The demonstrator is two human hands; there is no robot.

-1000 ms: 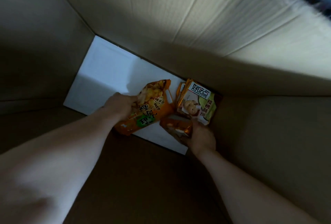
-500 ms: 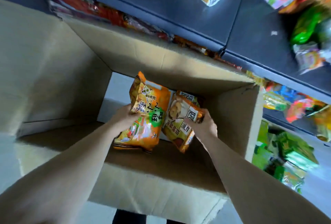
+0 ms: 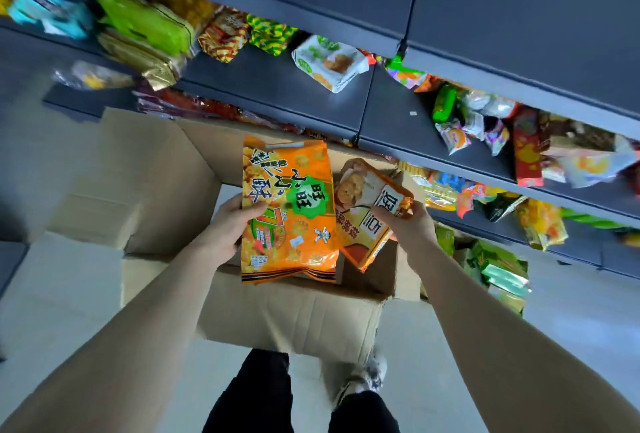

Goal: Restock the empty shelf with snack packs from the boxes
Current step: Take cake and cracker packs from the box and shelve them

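Observation:
My left hand [image 3: 227,225] grips a big orange snack bag [image 3: 289,211] by its left edge, holding it above the open cardboard box [image 3: 291,318]. Beside it, my right hand [image 3: 408,221] pinches a smaller orange and white snack pack [image 3: 363,207] near its upper right corner, tilted over the box's right side. Dark grey shelves [image 3: 391,110] run across the top, with a bare stretch of shelf board between the scattered packs.
Colourful snack packs lie on the shelves at the left [image 3: 145,27], the middle [image 3: 329,62] and the right [image 3: 554,152]. More green packs [image 3: 498,270] sit low on the right. My legs and a shoe [image 3: 363,380] stand behind the box on the pale floor.
Both hands have risen out of the box's depths with their packs, now level with its rim. My view has lifted from the box interior to the shelves.

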